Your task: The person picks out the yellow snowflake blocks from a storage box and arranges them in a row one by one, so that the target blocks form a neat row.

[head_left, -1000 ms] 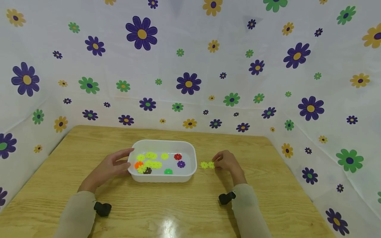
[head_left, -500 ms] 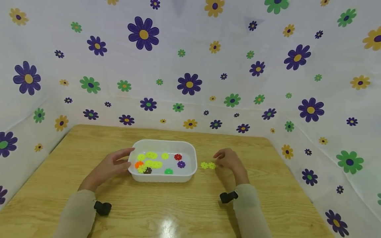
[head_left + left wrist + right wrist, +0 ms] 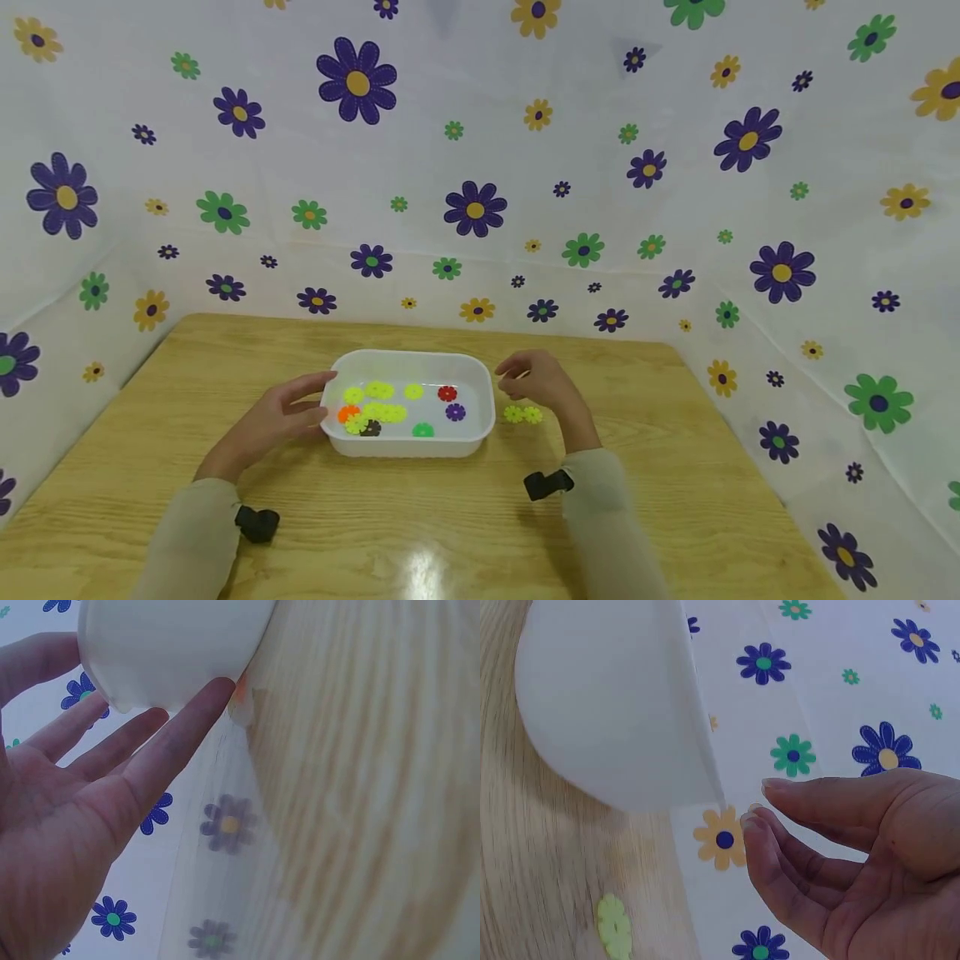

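A white plastic tub (image 3: 408, 447) stands on the table with several flower-shaped plastic discs inside, mostly yellow (image 3: 386, 412). Single discs in it are red (image 3: 447, 393), purple (image 3: 455, 412), green (image 3: 423, 430), orange (image 3: 348, 413) and dark brown (image 3: 371, 429). My left hand (image 3: 279, 421) rests its extended fingers against the tub's left end. Just off the right end hovers my right hand (image 3: 549, 390), fingers loosely bent; the right wrist view shows nothing between thumb and fingertips. Below that hand, two yellow flower discs (image 3: 522, 414) lie side by side on the wood.
The wooden table (image 3: 360, 517) reaches back to a white cloth backdrop (image 3: 420, 167) printed with flowers, which also encloses the left and right sides. Each forearm wears a dark wrist camera, such as the left one (image 3: 257, 525).
My right hand has left the two yellow discs and moved left and slightly away from me, up to the tub's right rim. The left hand and tub stay put.
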`<state>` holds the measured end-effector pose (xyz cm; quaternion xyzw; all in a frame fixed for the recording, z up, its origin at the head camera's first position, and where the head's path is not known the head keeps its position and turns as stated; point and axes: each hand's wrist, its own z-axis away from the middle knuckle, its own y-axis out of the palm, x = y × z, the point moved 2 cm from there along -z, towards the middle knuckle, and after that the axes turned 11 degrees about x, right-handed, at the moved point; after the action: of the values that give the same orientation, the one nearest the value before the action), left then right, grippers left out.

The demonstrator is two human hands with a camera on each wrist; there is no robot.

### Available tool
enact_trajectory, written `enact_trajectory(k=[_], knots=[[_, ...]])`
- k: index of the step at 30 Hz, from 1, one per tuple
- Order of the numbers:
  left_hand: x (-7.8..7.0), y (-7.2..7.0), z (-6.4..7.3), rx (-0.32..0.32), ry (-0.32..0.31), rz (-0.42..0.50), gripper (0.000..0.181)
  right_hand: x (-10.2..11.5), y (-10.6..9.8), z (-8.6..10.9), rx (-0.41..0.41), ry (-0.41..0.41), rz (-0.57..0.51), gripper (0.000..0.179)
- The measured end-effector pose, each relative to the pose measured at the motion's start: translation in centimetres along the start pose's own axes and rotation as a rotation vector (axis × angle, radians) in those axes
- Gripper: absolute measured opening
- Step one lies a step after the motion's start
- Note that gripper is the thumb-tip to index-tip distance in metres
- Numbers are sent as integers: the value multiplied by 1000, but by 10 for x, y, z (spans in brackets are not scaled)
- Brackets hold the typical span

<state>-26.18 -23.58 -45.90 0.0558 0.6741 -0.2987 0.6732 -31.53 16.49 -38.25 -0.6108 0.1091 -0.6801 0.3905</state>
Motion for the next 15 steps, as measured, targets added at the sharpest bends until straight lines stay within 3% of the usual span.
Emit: enact_trajectory(k=[7,15], knots=[[1,1,0,2,8,8,66,27,28,-17,49,-44,-6,17],[-1,1,1,-5,-4,-8,66,45,60,-40,130,-68,44,17]])
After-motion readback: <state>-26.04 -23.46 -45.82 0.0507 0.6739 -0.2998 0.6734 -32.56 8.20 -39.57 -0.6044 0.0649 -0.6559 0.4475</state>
